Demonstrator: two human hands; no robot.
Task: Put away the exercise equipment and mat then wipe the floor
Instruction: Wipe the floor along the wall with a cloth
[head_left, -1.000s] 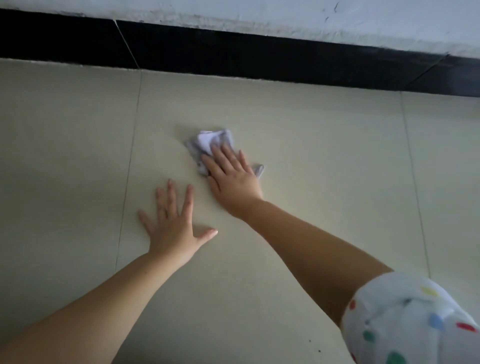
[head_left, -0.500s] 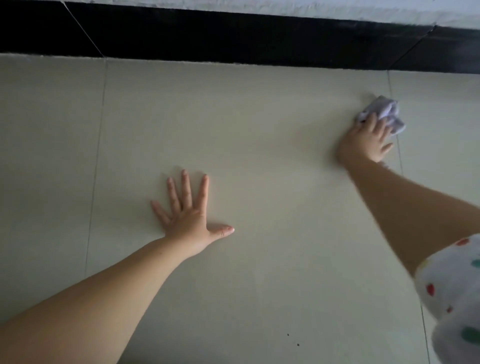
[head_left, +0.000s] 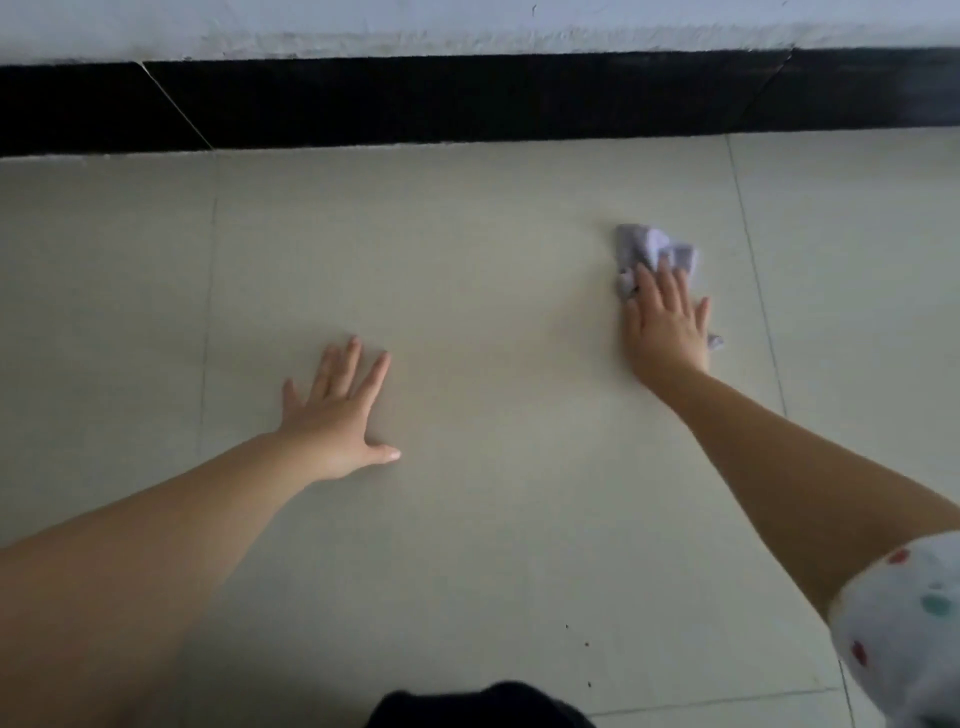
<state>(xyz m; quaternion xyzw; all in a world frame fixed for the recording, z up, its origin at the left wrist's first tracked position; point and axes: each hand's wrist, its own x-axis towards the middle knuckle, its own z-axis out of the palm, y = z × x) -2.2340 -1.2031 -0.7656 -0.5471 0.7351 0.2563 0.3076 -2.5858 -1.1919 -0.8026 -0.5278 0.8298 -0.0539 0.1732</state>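
Two hands are down on the tiled floor (head_left: 493, 519). The left hand (head_left: 337, 410) is spread flat, fingers fanned, thumb out, holding nothing, and seems to be propping the body. The right hand (head_left: 667, 322) lies flat with straight fingers pressing a crumpled pale cloth (head_left: 652, 254), which bunches out beyond the fingertips, toward the black skirting (head_left: 467, 98). No mat or exercise gear shows here, so this looks like the wiping stage. The risks: the bunched cloth could slip from under the flat palm, leaving bare skin dragging on tile. The dark specks (head_left: 587, 644) on the floor behind the right forearm, nearer the person, could be missed if strokes stay out front. A damp tile could let the bracing left hand slide.
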